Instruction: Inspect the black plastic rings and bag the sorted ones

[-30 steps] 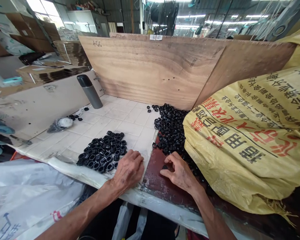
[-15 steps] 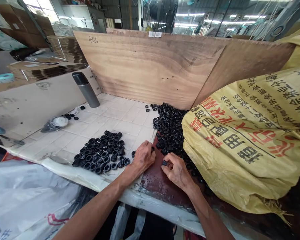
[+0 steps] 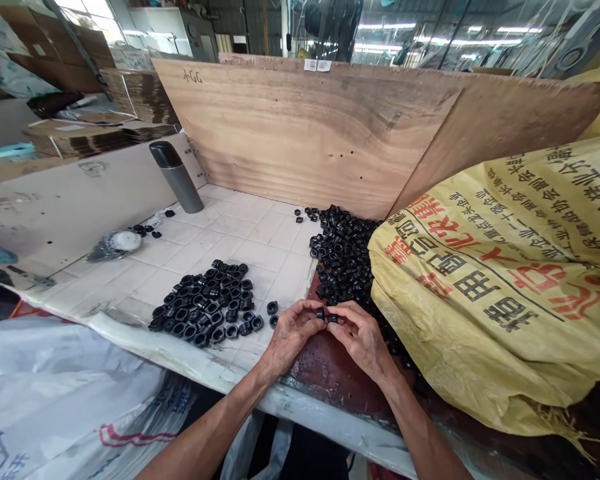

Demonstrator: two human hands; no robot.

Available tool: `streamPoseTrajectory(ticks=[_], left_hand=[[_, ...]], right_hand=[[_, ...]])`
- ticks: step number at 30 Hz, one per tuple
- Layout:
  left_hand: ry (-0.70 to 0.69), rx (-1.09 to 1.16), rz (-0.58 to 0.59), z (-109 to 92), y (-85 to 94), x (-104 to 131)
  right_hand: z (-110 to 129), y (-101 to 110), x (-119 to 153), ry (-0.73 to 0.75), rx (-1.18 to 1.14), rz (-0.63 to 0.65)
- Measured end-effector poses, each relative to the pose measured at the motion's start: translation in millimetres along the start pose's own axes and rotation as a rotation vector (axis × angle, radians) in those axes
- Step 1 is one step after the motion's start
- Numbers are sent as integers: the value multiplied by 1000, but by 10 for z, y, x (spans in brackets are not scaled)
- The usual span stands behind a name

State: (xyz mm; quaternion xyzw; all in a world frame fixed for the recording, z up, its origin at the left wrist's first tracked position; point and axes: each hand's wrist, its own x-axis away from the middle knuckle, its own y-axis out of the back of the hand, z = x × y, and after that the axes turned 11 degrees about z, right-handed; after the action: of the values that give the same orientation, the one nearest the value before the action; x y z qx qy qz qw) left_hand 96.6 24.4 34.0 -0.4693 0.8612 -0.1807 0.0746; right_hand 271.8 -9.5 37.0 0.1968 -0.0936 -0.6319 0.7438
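Note:
My left hand pinches a small black plastic ring between thumb and fingers, above the dark red part of the table. Right beside it, my right hand closes on another black piece, and the two pieces nearly meet; whether they touch I cannot tell. Left of my hands, a spread of black rings lies on the pale tabletop, with a few loose ones nearer my left hand. Behind my right hand, a larger heap of black pieces reaches the yellow sack.
The yellow woven sack bulges over the table's right side. A wooden board walls off the back. A grey flask stands at the far left, near a plastic bag with a white roll. White sacks hang below the front left edge.
My left hand has come right from beside the loose rings with a ring in its fingers. My right hand has lifted slightly, and both hands now meet. The view has shifted slightly.

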Motion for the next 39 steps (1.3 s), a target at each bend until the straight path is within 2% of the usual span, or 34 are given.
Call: streamPoseTrajectory(ticks=[5,10,15,18,21,23,27,31,39], left_hand=[[11,85,-9,-51,6,9],[-2,63,-1,12,19,-8],[-66,-11,-49,58,36,-16],[-81,-41,-62,41,23,-8],[-31,14,-30,-4,-3,6],[-25,84,-11,-30,-13,12],[-69,146,-29,-22,9,3],[-57,67,-44,7,35,-6],[-72,-46,-5,-84,-26,7]], right_hand=[[16,3,15,-95,-224,-65],[-10,-25,13,-112,-189,-83],[-27,-24,-3,-148,-167,-92],[-17,-13,1,-121,-125,-101],[0,-5,13,-96,-133,-122],[16,2,22,-133,-203,-128],[49,9,33,-210,-293,-49],[49,-7,30,-203,-306,1],[-4,-34,21,-147,-258,-53]])
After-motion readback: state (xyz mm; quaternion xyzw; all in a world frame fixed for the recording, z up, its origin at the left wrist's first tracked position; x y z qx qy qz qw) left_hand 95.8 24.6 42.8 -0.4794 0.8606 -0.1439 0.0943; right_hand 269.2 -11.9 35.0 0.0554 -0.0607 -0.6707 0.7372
